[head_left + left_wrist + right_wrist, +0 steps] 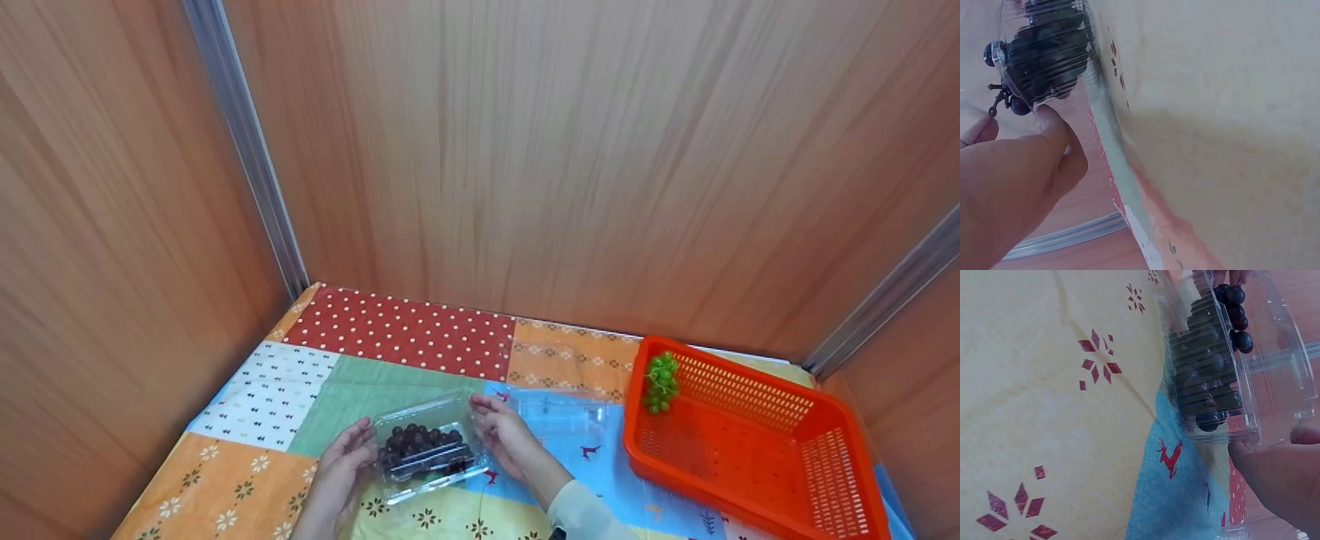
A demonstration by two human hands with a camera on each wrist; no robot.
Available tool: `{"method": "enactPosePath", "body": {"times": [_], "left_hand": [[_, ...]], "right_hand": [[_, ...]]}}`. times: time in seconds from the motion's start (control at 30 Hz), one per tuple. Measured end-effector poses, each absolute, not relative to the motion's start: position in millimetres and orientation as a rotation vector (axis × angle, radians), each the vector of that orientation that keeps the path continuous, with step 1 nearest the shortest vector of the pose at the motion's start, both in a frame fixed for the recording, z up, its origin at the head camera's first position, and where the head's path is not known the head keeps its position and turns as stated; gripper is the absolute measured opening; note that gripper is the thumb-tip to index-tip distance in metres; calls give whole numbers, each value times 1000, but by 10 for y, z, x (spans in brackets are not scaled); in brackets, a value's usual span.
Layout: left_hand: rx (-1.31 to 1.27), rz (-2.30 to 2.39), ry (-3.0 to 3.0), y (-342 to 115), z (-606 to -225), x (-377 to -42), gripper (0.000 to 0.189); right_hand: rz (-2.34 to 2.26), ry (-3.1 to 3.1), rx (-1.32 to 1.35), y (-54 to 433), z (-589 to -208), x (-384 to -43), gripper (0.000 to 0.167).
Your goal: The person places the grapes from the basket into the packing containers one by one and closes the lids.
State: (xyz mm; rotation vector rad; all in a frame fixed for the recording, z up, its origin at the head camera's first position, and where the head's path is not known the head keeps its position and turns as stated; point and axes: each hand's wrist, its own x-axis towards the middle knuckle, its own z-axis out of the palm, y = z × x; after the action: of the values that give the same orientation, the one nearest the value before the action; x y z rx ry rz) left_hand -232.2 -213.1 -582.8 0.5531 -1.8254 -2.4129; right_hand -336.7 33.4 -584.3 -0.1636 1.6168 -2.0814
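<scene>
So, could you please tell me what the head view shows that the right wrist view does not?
Only the head view shows the orange basket with a bunch of green grapes in its far left corner, the left hand, a second clear container lying beside the first, and the wooden walls. Only the right wrist view shows the red deer print on the blue patch up close. Both show the clear plastic clamshell of dark grapes, the right hand against its side, and the patchwork tablecloth.
</scene>
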Motion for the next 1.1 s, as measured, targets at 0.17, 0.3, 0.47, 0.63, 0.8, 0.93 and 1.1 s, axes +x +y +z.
{"method": "enactPosePath", "body": {"times": [0.17,0.3,0.47,0.63,0.8,0.93,1.1], "left_hand": [[484,-2348,-1950,-2118,-5839,-2262,83],[451,-2227,-2088,-2105,-5869,-2211,84],[567,-2037,-2367,-2095,-5861,-2144,77],[484,-2068,-2537,-2109,-5848,-2060,84],[282,-2235,-2517,-2125,-5893,-1988,98],[355,-2336,-2435,-2108,-5925,-1977,103],[457,-2484,-2254,-2070,-5926,-1969,106]], "right_hand": [[-2050,1601,-182,379,-5885,-3335,77],[-1996,1631,-166,416,-5882,-3302,78],[-1886,1798,-151,461,-5826,-3229,63],[-1733,1958,-171,484,-5788,-3173,57],[-1633,1931,-224,534,-5794,-3146,71],[-1660,1841,-207,571,-5818,-3158,75],[-1722,1768,-173,610,-5835,-3176,75]]}}
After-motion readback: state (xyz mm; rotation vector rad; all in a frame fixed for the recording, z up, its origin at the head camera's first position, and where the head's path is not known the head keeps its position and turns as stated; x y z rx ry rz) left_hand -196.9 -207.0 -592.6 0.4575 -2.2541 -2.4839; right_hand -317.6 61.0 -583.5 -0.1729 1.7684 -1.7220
